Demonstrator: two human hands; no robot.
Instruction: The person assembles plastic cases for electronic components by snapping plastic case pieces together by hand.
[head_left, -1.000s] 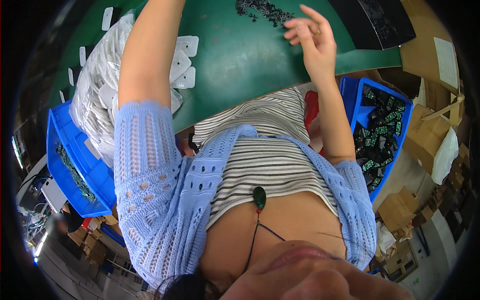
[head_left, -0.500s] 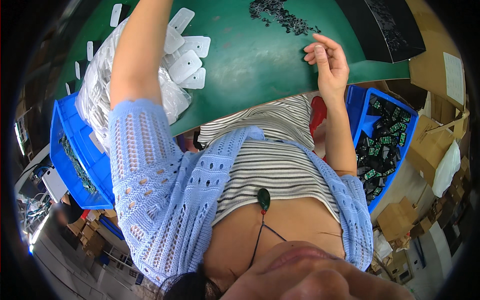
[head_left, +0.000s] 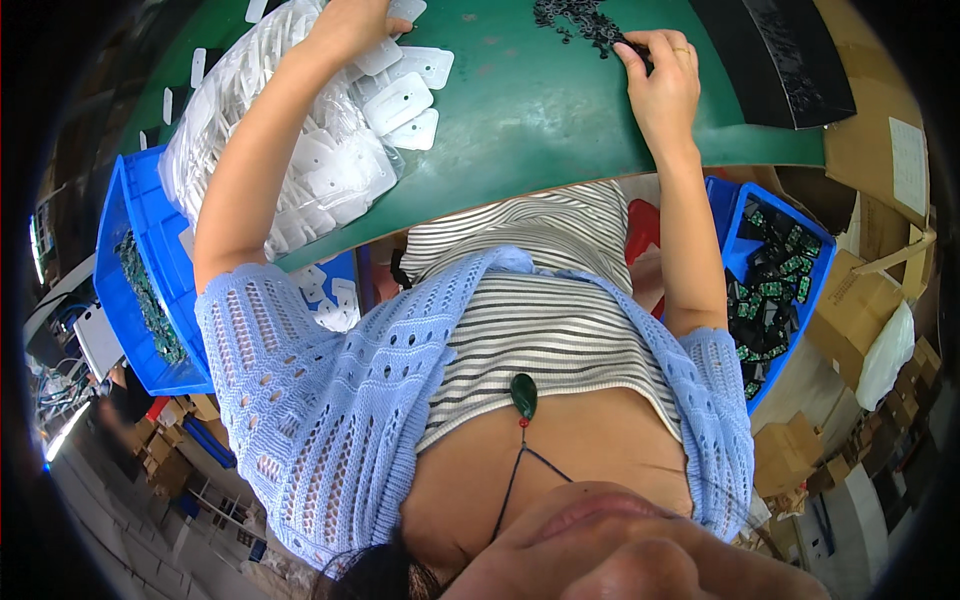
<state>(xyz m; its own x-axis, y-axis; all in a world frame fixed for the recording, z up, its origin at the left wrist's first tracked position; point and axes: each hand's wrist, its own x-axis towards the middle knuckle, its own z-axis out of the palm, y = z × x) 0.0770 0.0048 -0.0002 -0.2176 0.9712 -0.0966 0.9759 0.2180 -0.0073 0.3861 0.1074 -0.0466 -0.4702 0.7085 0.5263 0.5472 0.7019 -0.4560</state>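
Observation:
My left hand (head_left: 352,27) is at the upper edge, above white plastic plates (head_left: 398,102) with rounded corners and small holes. Its fingers are curled, and part of the hand is cut off. Whatever they hold is hidden. Beneath that forearm lies a clear plastic bag (head_left: 285,150) stuffed with more such plates. Across the table, my right hand (head_left: 665,90) reaches the near end of a pile of small black parts (head_left: 578,18). Thumb and fingers are pinched together there, with a dark piece showing between them.
A black box (head_left: 775,65) stands at the green table's (head_left: 520,110) right end, beside cardboard boxes (head_left: 890,130). Blue bins (head_left: 165,230) flank me; the right bin (head_left: 805,300) holds black parts with green circuit boards. Several dark pieces with white faces line the left.
My left hand has drawn back into view over the white plates. My right hand has moved forward to the black pile, its fingers closing. The view has shifted slightly.

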